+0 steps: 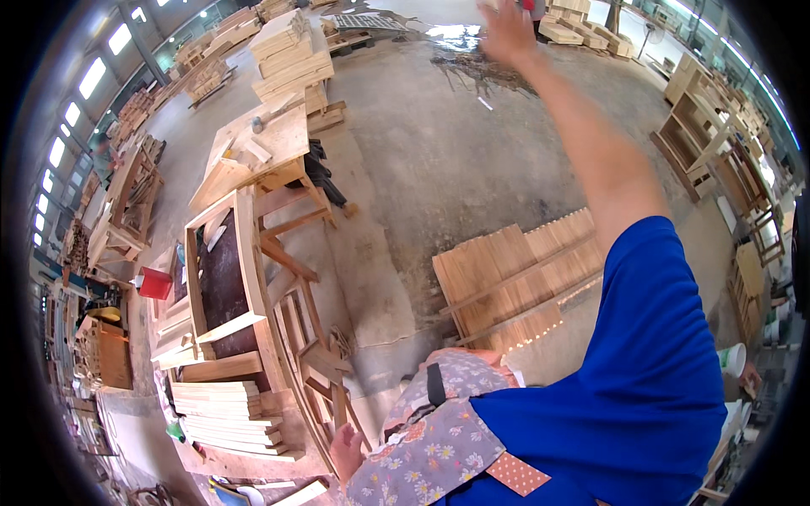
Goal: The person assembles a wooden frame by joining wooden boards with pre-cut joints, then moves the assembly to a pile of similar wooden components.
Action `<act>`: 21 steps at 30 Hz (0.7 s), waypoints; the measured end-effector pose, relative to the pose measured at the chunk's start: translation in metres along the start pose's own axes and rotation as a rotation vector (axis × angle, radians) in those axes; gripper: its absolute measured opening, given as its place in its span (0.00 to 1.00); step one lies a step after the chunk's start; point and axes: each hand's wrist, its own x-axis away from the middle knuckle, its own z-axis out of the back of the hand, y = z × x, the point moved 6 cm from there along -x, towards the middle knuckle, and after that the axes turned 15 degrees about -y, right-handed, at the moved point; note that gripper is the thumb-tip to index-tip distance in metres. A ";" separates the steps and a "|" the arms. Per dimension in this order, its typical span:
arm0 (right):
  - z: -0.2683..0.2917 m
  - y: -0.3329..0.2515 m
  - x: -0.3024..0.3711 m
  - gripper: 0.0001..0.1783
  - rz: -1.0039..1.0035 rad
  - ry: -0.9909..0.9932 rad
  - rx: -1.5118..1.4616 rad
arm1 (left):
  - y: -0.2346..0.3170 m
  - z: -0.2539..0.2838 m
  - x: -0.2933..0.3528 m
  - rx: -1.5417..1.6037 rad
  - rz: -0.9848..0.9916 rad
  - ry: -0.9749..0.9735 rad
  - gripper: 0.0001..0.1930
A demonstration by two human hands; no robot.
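Note:
My right arm, in a blue sleeve, stretches up to the top of the view. The right hand [509,35] is raised there with fingers apart; its tips are partly cut off by the upper edge, and I see nothing held. Low in the view, my left hand [346,453] hangs beside the near end of a workbench [291,413], loosely open and holding nothing I can see. Closest to it is a stack of pale wood strips [224,413] on the bench. Beyond the strips, a rectangular wooden frame [245,253] lies on the dark bench top. A floral apron [430,455] covers my front.
Joined wood panels [515,274] lie low ahead of me. A second worktable [278,139] with loose pieces stands past the frame. Tall stacks of boards [291,55] are behind it. A red container [153,283] sits at the left; wooden cabinets [692,135] stand right.

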 end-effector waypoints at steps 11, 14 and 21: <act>-0.295 -0.028 0.223 0.19 0.402 -1.108 -0.194 | -0.027 -0.017 -0.002 0.111 -0.039 0.031 0.18; -0.324 -0.078 0.370 0.18 0.452 -1.424 -0.119 | -0.026 -0.021 0.003 0.084 -0.041 0.005 0.19; -0.295 -0.124 0.606 0.14 0.042 -2.047 -0.548 | -0.023 -0.033 -0.008 -0.023 -0.012 -0.089 0.20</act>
